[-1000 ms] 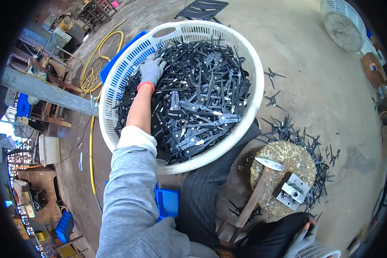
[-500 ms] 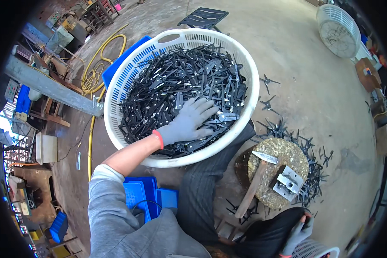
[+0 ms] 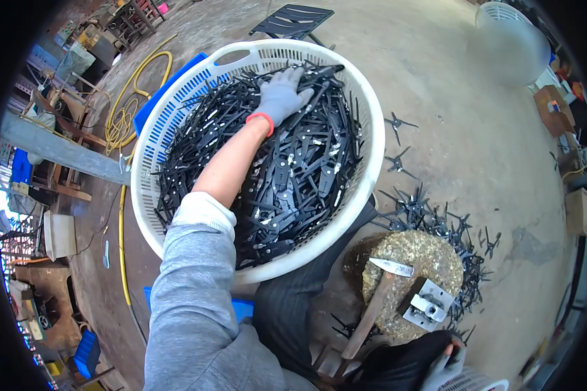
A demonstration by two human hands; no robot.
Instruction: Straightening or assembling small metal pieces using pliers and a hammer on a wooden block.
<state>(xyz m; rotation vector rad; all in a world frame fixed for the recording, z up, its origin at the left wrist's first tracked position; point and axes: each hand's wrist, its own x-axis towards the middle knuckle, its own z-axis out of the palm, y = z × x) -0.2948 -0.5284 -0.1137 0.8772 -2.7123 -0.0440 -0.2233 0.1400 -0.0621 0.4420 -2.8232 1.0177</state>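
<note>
A large white plastic basket [image 3: 376, 146] holds a heap of black pliers [image 3: 287, 176]. My left hand [image 3: 282, 98], in a grey glove with a red cuff, rests on the far part of the heap. Its fingers are stretched out and the thumb is apart, next to a dark, slightly blurred pair of pliers [image 3: 321, 83]. My right hand [image 3: 445, 368], gloved with bare fingertips, is by my right knee, away from the basket. The knee and the lower edge hide most of its fingers. Nothing shows in it.
A round stump-like block [image 3: 398, 319] at the right carries a hammer [image 3: 372, 313] and a metal fixture [image 3: 429, 305]. Loose pliers [image 3: 430, 212] lie on the floor around it. A black folding stool [image 3: 293, 21] stands behind the basket; a yellow hose [image 3: 121, 247] runs along the left.
My left hand has moved away from me across the heap, from its near middle to its far side. My right hand stays by the knee. The whole view has shifted slightly.
</note>
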